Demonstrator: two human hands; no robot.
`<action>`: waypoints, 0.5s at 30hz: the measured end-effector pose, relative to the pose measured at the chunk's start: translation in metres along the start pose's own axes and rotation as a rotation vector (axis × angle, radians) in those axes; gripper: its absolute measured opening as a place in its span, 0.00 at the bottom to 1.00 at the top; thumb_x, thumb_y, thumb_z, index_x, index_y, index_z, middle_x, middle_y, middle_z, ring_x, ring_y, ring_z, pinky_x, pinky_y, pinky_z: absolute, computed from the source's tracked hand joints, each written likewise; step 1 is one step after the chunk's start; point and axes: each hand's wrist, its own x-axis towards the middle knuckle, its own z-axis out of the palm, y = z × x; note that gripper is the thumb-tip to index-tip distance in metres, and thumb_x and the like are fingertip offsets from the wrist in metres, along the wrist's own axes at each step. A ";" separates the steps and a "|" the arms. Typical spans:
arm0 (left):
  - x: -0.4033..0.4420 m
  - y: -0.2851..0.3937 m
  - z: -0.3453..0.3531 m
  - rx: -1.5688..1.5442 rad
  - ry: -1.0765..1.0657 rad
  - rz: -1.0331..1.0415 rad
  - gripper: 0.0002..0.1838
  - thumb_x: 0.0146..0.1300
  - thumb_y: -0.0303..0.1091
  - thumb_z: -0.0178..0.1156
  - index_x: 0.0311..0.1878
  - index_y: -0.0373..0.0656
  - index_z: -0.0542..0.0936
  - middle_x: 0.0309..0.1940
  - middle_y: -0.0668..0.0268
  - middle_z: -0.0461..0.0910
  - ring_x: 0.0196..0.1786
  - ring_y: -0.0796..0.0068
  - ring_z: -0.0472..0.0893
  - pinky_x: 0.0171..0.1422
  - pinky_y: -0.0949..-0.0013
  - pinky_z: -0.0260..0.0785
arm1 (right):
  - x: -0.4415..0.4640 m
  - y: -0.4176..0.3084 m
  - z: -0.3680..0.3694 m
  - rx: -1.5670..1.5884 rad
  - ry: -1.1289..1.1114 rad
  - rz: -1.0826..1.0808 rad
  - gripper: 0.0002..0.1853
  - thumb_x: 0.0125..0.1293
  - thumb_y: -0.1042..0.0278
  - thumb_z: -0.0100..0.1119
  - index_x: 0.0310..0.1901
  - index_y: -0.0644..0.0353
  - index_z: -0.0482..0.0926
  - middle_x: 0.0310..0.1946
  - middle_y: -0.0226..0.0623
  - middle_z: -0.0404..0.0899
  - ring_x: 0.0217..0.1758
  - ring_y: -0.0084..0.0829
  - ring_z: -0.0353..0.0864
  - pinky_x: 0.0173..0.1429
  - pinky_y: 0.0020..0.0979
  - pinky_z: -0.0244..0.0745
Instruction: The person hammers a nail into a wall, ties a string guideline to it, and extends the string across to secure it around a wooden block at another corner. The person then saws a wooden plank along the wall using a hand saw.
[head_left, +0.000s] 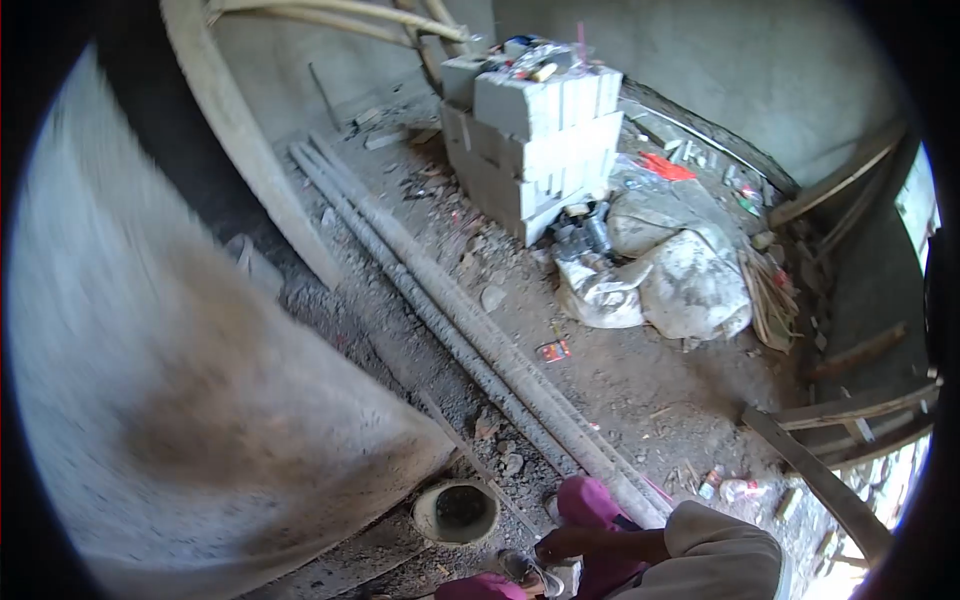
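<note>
My right hand (560, 545) is low in the view, reaching in from a light sleeve (725, 555), close to my legs in purple-pink trousers (590, 500). Its fingers look curled, and whatever they may hold is too small and dark to make out. Just below it are a grey and white shape (540, 578), perhaps a shoe, and a pale patch. Left of the hand stands a round pale bucket (424, 522) with something dark inside. My left hand is out of view.
Long poles (440, 300) lie across the rubble floor. A rough plastered wall (230, 420) fills the left. Stacked pale blocks (495, 165) carry clutter. White sacks (695, 285) lie beside them. A wooden beam (235, 130) leans at upper left; planks (820, 485) are at right.
</note>
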 end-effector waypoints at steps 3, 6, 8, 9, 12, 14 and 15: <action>-0.010 0.157 0.010 -0.049 -0.167 0.100 0.40 0.69 0.59 0.54 0.72 0.37 0.61 0.65 0.42 0.68 0.67 0.44 0.69 0.66 0.53 0.66 | -0.087 -0.069 -0.007 0.000 0.349 0.040 0.14 0.68 0.53 0.54 0.48 0.48 0.81 0.42 0.39 0.83 0.46 0.42 0.83 0.48 0.44 0.76; -0.035 0.289 -0.008 -0.133 -0.291 0.146 0.38 0.69 0.57 0.55 0.71 0.38 0.62 0.63 0.44 0.70 0.65 0.45 0.70 0.64 0.53 0.67 | -0.164 -0.118 -0.019 -0.057 0.391 0.570 0.13 0.65 0.53 0.56 0.45 0.47 0.83 0.41 0.39 0.84 0.47 0.44 0.84 0.50 0.45 0.77; -0.051 0.358 -0.027 -0.192 -0.345 0.163 0.36 0.69 0.56 0.55 0.70 0.39 0.63 0.62 0.45 0.70 0.64 0.47 0.71 0.63 0.53 0.67 | -0.234 -0.173 -0.018 -0.177 0.877 0.645 0.11 0.58 0.54 0.61 0.39 0.46 0.84 0.36 0.39 0.85 0.44 0.46 0.85 0.49 0.48 0.78; -0.058 0.388 -0.034 -0.221 -0.367 0.166 0.36 0.69 0.55 0.55 0.70 0.39 0.64 0.62 0.45 0.71 0.63 0.47 0.72 0.63 0.54 0.68 | -0.251 -0.174 -0.015 -0.100 0.871 0.654 0.11 0.58 0.54 0.61 0.40 0.46 0.84 0.37 0.40 0.85 0.44 0.47 0.85 0.49 0.48 0.78; -0.077 0.458 -0.051 -0.315 -0.411 0.141 0.33 0.68 0.53 0.56 0.69 0.40 0.65 0.60 0.47 0.72 0.61 0.49 0.73 0.61 0.54 0.69 | -0.272 -0.154 -0.027 0.162 0.612 0.702 0.13 0.58 0.54 0.61 0.42 0.47 0.84 0.38 0.41 0.85 0.46 0.47 0.84 0.50 0.49 0.77; -0.090 0.484 -0.057 -0.384 -0.415 0.084 0.32 0.68 0.51 0.56 0.68 0.41 0.66 0.59 0.48 0.73 0.60 0.50 0.74 0.60 0.54 0.69 | -0.282 -0.133 -0.031 0.240 0.508 0.728 0.13 0.58 0.54 0.60 0.43 0.47 0.84 0.40 0.41 0.85 0.47 0.48 0.84 0.50 0.50 0.77; -0.097 0.492 -0.061 -0.427 -0.417 0.047 0.31 0.68 0.50 0.56 0.68 0.42 0.66 0.58 0.48 0.73 0.59 0.51 0.74 0.60 0.54 0.70 | -0.287 -0.120 -0.032 0.263 0.471 0.744 0.14 0.58 0.54 0.60 0.44 0.47 0.84 0.40 0.42 0.85 0.47 0.48 0.84 0.51 0.50 0.77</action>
